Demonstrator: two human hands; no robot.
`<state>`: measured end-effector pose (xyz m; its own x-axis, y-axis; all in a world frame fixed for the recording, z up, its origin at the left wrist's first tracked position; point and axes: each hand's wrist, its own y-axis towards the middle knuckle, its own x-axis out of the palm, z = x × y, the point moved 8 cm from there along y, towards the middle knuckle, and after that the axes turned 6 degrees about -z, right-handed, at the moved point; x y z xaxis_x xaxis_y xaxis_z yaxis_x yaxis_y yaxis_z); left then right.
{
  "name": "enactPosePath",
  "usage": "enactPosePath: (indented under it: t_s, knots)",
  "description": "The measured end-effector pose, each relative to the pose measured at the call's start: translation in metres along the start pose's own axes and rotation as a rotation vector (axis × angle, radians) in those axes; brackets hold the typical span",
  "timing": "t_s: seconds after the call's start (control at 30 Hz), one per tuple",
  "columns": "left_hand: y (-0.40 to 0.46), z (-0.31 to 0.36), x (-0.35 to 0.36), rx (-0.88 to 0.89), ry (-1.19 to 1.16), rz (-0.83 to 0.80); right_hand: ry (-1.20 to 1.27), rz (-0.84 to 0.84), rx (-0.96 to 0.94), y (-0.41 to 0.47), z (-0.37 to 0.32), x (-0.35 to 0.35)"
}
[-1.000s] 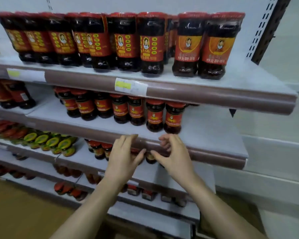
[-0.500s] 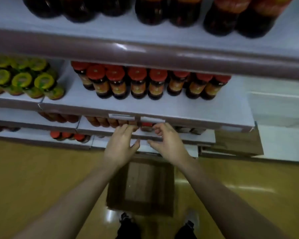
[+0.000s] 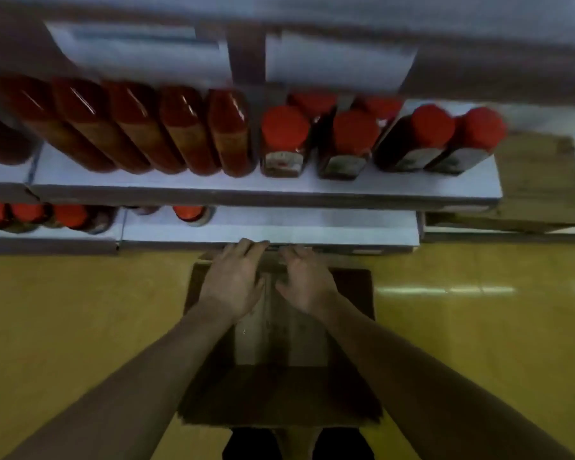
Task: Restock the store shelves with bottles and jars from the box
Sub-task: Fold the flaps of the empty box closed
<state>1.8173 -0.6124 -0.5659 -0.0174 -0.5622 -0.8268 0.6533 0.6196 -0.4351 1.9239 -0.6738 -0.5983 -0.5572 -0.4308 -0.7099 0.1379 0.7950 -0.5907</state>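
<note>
Empty fingers [image 3: 246, 247] above box [image 3: 279, 386], jars [image 3: 284, 141] beyond

Matt cardboard box [image 3: 209, 386], glossy yellow floor [image 3: 80, 327]

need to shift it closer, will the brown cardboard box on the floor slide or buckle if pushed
The brown cardboard box probably slides easily, since the yellow floor looks glossy. Its open flaps would likely flex, so push the walls. Its contents are too dark to judge weight.

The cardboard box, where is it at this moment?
In the head view, the cardboard box sits on the yellow floor at bottom centre, before the lowest shelf, under both hands.
</note>
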Motion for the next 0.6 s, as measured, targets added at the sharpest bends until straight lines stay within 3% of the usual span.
enactPosePath:
  t_s: [0.17,0.3,0.6]
  knots:
    - [0.043,-0.03,0.091,-0.03,0.168,-0.108,-0.241,-0.012,0.044,0.05,0.032,0.064]
    - [0.047,-0.042,0.115,-0.038,0.248,-0.128,-0.286,0.025,0.035,0.049,0.039,0.077]
    - [-0.037,0.026,0.011,0.01,0.068,-0.06,-0.278,-0.017,0.06,-0.062,0.015,-0.004]
